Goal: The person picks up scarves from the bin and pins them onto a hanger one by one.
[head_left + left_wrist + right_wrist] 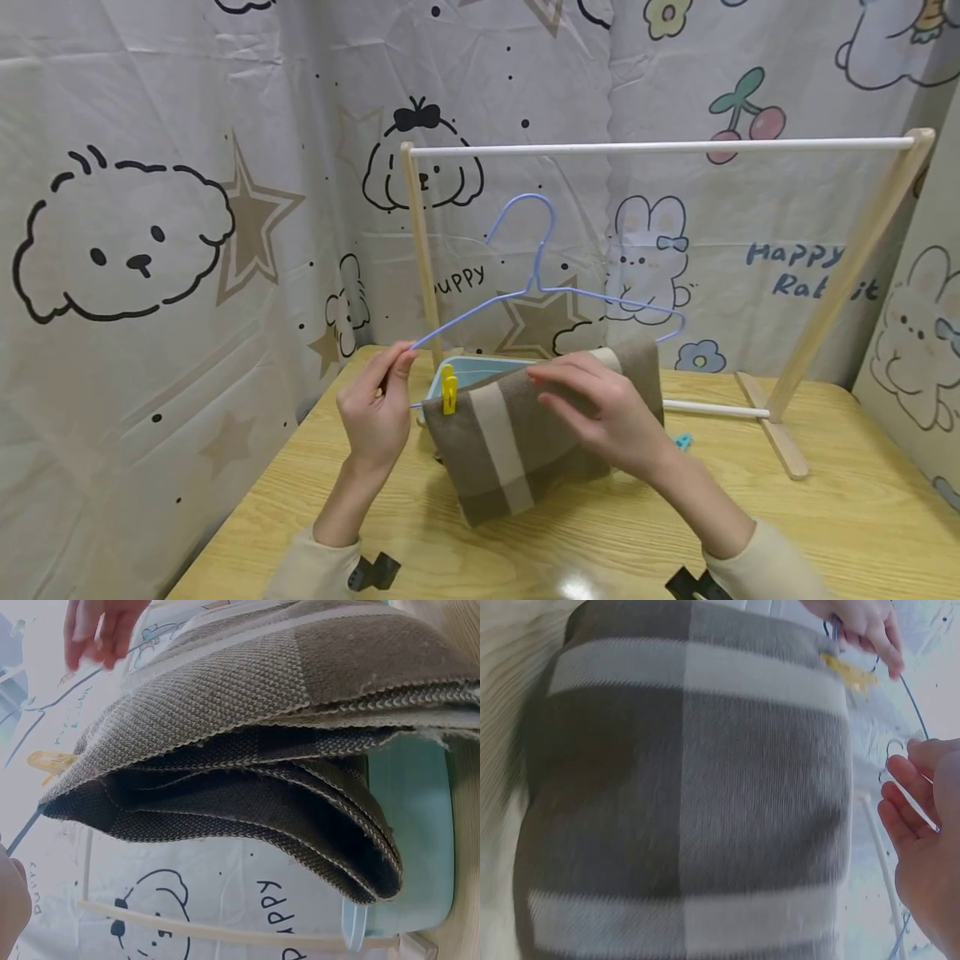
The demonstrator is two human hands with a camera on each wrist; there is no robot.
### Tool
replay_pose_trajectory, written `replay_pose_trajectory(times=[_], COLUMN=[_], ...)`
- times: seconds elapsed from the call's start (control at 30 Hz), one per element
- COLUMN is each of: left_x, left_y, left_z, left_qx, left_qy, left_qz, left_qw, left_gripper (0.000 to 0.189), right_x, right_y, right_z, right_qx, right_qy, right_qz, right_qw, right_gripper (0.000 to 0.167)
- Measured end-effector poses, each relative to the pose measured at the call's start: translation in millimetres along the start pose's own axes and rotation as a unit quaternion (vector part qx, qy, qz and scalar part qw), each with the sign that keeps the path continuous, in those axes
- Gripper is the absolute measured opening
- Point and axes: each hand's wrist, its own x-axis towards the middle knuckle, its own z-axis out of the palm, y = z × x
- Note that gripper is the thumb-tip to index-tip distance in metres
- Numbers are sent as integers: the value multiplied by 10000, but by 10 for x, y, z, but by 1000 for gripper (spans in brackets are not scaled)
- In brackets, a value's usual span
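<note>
A blue wire hanger (537, 280) is held upright, hook on top. My left hand (377, 408) pinches its left end between thumb and fingers. Over its lower bar hangs a folded brown and beige checked cloth (558, 454), its woven layers visible from the side in the left wrist view. A yellow clothespin (449, 390) grips the cloth's upper left corner at the bar. At the upper edge of the cloth, right of its middle, my right hand (611, 408) hovers with fingers loosely extended and nothing pinched, as the right wrist view (930, 840) also shows.
Behind the cloth, a light blue basin (424, 840) stands on the wooden table (285, 500). A drying rack with a white top rail (660, 147) and wooden legs spans the back. A teal clothespin (682, 442) lies right of the cloth. Printed curtains surround the table.
</note>
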Motion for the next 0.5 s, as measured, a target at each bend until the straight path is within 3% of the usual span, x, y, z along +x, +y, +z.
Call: replay_pose_trajectory(times=[0.27, 0.5], left_x=[4, -4], left_y=[-10, -38], left_z=[-50, -88], left_qx=[28, 173], left_qy=[58, 35], left_qz=[-47, -16], left_qw=[10000, 9998], left_gripper=[17, 20], right_x=[-296, -531], right_y=[105, 235], right_z=[-286, -440], right_qx=[-97, -423], right_qy=[77, 240], right_qz=[479, 425], right_qw=[9988, 9979], right_gripper=[41, 45])
